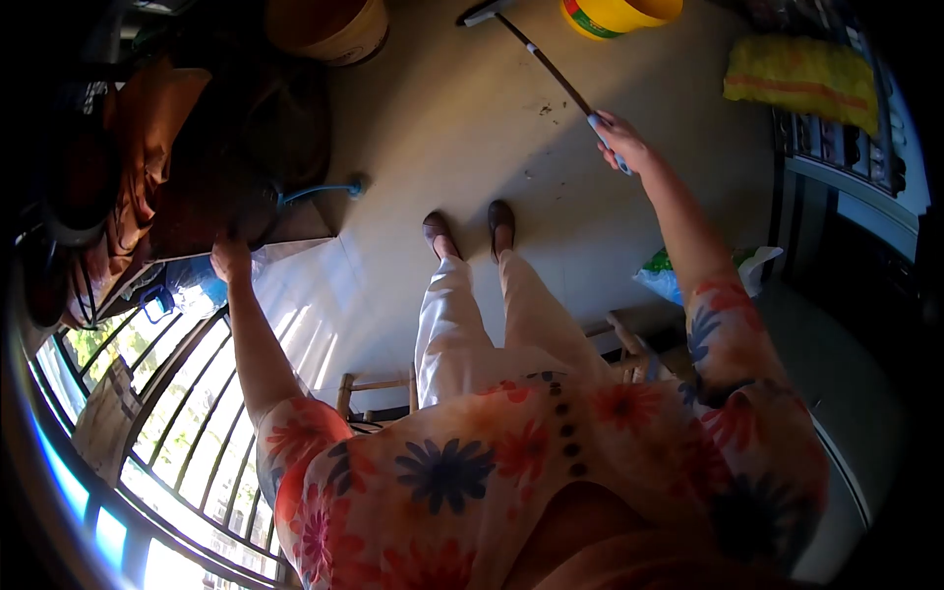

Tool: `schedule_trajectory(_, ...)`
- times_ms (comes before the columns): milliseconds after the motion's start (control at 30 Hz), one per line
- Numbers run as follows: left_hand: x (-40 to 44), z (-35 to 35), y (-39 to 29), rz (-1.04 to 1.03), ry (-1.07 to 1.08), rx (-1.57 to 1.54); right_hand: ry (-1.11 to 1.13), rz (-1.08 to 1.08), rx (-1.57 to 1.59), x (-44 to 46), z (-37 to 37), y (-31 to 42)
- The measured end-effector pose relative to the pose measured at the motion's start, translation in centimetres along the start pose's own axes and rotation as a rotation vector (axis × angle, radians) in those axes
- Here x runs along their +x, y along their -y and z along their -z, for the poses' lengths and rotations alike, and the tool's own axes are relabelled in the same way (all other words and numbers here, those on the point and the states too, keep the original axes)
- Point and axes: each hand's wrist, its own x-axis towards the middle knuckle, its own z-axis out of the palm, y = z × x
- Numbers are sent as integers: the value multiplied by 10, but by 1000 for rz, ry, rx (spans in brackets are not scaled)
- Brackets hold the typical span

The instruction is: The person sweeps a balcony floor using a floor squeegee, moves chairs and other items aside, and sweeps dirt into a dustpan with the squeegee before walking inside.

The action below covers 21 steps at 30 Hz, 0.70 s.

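Observation:
My right hand (623,146) is closed round the grey-blue grip of a long-handled broom (556,71). Its shaft slants up and left to a flat pale head (482,12) with a dark edge, at the top of the view. To the left, my left hand (232,259) is at the edge of a dark surface (202,218), its fingers curled and partly lost in shadow. What those fingers hold, if anything, cannot be made out. Small dark bits (547,109) lie on the pale floor (423,118) below the broom head.
A pale bucket (329,29) and a yellow bucket (621,14) stand ahead. A blue hooked piece (324,191) juts out near my left hand. On the right are a yellow sack (801,81) on a rack and a plastic bag (661,277). A barred window (187,403) is lower left.

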Motion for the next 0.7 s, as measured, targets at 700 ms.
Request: schedule_trajectory(700,1,7,2,-22,21,9,-141,231,-371,-171,-142,-165)
